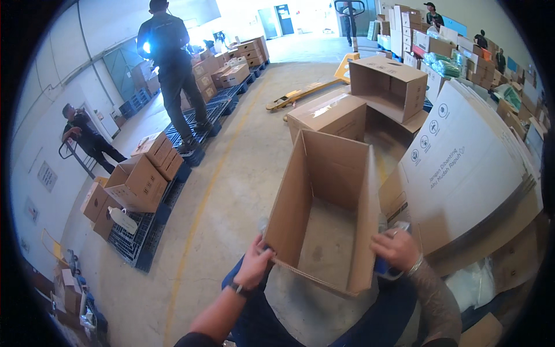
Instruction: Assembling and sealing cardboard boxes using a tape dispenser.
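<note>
An upright cardboard box (334,168) stands open in front of me, and the concrete floor shows through its bottom. My left hand (254,263) is closed on its near left corner, fingers on the outside and thumb over the edge. On the right wall, my right hand (396,248) is closed at the near edge. A blue and shiny object (386,267) shows by that hand, mostly hidden behind fingers and cardboard; I cannot tell its kind. My knees are on either side of the box's near end.
Flattened white cartons (468,168) lean in a stack at my right. Ahead are a closed carton (328,114), an open carton (387,87) and a yellow pallet jack (306,95). Blue pallets (139,237) with boxes line the left, where a person (170,69) stands. Plastic wrap (471,286) lies low right.
</note>
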Tool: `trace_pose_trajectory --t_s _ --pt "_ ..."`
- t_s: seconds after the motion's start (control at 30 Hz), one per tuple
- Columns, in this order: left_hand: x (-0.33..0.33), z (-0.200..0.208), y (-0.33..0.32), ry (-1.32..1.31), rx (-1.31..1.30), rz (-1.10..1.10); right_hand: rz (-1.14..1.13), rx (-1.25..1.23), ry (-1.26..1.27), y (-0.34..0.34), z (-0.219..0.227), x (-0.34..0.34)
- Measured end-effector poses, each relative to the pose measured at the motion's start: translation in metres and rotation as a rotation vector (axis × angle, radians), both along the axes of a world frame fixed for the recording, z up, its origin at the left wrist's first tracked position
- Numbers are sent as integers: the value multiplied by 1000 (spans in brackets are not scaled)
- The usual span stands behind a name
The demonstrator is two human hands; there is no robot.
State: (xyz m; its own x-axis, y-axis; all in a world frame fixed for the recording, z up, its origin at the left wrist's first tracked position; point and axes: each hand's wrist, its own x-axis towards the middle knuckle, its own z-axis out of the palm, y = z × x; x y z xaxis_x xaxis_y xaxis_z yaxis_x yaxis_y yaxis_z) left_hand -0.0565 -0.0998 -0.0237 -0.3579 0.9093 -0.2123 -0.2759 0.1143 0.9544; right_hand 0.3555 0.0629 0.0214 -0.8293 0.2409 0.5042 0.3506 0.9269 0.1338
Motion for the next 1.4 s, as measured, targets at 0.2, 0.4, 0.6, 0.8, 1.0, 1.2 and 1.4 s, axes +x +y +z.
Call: trace_pose_trajectory --t_s 0.2,0.4,0.6,0.8,1.0,1.2,1.4 --pt "69 54 -94 1630 58 -148 49 -22 -106 27 -6 8" --pt "74 72 -43 1428 -78 -1051 -67 -35 -96 22 -2 23" --pt "71 52 45 1210 -123 -1519 -108 -32 -173 12 1 37" --pt "50 45 106 1148 -377 -1752 -139 -37 -180 10 0 33" --pt "22 29 119 640 -840 -1707 -200 -194 -234 -6 19 18" --pt "-1 27 129 787 -916 -1638 -305 -463 143 -62 76 19" --pt "16 -1 137 1431 -386 -1265 73 -863 176 -138 57 -31"
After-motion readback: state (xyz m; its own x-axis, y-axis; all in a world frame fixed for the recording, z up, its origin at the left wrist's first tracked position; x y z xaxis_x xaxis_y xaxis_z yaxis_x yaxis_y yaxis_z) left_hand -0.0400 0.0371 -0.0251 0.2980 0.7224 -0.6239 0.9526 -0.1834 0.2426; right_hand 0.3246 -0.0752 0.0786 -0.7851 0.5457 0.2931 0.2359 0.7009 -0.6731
